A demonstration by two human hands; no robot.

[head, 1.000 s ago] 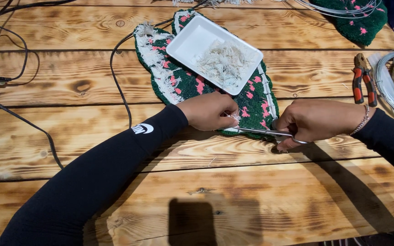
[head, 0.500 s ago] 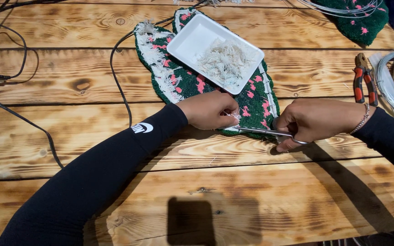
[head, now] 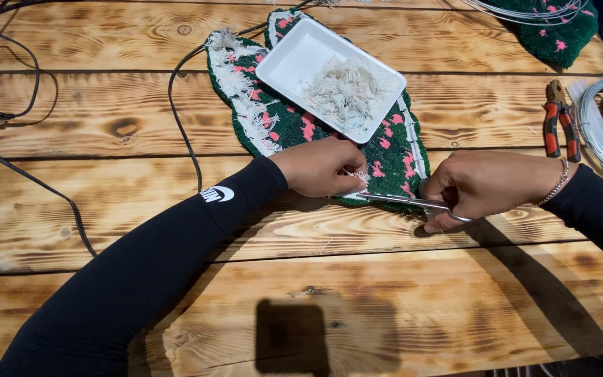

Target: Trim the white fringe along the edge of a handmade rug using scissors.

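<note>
White fringe still lines the rug's point(head: 280, 122) left edge, clippings fill the tray point(head: 294, 59); left hand point(head: 319, 167) pinches threads, right hand point(head: 486, 185) grips scissors point(head: 399, 202).

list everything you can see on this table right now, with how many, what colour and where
Tufted mat: one, dark green with pink spots and white fringe, top centre.
Tray: one, white, on the mat, holding pale thread trimmings.
Scissors: one pair, silver, at the mat's near edge.
Second mat: one, green and pink, top right.
Pliers: one, orange and black, right.
Wire coil: one, pale, far right.
Cables: several, black, left.
Table: one, scorched wood.
Left hand: pinching the fringe.
Right hand: holding the scissors.
</note>
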